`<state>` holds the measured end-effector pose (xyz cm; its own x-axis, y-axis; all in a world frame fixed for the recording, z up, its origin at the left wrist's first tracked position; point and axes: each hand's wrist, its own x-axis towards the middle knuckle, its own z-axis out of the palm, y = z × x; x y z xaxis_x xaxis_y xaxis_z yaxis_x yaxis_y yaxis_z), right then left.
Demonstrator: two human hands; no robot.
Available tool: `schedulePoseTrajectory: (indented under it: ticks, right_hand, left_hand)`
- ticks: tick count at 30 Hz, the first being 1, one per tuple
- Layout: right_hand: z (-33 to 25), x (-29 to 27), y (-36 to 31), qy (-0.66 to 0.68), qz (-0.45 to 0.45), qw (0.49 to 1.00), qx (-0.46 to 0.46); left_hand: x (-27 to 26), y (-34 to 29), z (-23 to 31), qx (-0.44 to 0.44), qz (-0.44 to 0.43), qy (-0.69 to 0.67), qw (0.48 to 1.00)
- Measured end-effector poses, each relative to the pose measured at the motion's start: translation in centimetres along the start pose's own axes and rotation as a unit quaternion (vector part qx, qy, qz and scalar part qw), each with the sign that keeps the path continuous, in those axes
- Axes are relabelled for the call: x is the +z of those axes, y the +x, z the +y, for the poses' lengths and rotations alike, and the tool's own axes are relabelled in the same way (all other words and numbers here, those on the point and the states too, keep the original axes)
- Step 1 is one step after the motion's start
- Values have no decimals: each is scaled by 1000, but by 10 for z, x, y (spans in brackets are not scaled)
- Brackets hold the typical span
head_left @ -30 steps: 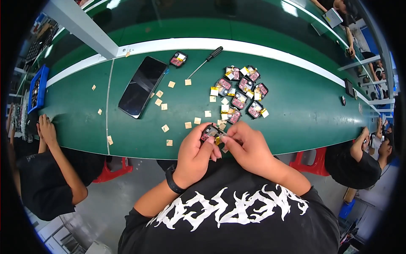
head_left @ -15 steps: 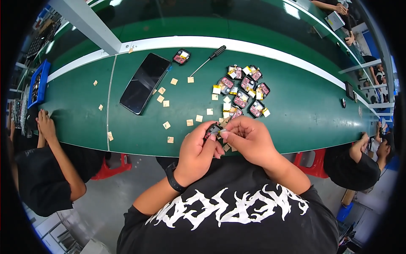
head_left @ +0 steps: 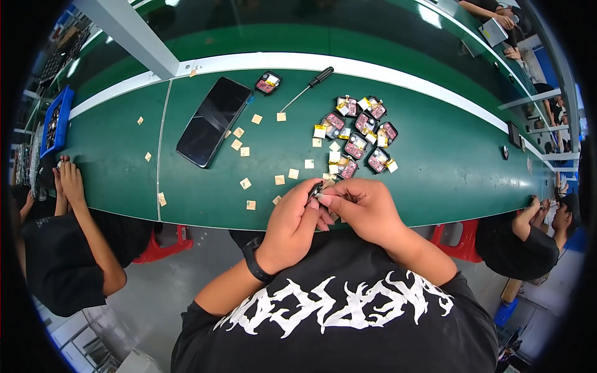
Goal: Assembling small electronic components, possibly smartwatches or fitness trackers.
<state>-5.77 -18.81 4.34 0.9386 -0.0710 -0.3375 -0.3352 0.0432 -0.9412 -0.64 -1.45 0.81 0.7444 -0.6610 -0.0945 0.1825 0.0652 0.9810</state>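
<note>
My left hand (head_left: 291,219) is closed around a small black device housing (head_left: 314,190), which it holds tilted near the table's front edge. Against the housing, my right hand (head_left: 367,210) pinches with thumb and forefinger; a small pale bit shows at its fingertips, too small to name. Just beyond my hands lie several open black housings (head_left: 356,145) with pink circuit boards, some with white-and-yellow battery packs (head_left: 319,132). Small beige square pads (head_left: 280,179) are scattered on the green table, a few partly hidden under my hands.
A black phone (head_left: 214,122) lies left of centre, with a screwdriver (head_left: 308,89) and a lone housing (head_left: 268,82) beyond. A grey post (head_left: 127,37) rises at the back left. A blue bin (head_left: 57,121) stands far left. People sit at both sides.
The housing in my left hand has tilted to a more edge-on angle. My right fingertips have shifted slightly left and down, closer against it.
</note>
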Motion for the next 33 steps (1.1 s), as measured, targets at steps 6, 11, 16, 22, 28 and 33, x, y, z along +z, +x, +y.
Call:
schedulePoseTrajectory:
  ticks: [6, 11, 16, 22, 28, 33]
  right_hand:
    - [-3, 3, 3, 17, 50, 998, 28]
    - [2, -6, 18, -55, 47, 997, 26]
    - [5, -8, 20, -71, 20, 997, 23]
    - [-2, -7, 21, -68, -10, 997, 44]
    - [-9, -28, -1, -27, 16, 999, 6]
    - [7, -72, -15, -155, 214, 963, -60]
  left_hand:
    - [-8, -2, 1, -6, -32, -30, 999]
    - [-19, -3, 2, -24, -95, -52, 994]
    - [-20, -5, 6, -69, -91, -113, 987]
    - [-21, -4, 5, -94, -106, -145, 979]
    - [-14, -6, -1, -99, 8, -178, 979]
    - [-25, -4, 11, -161, 30, -268, 950]
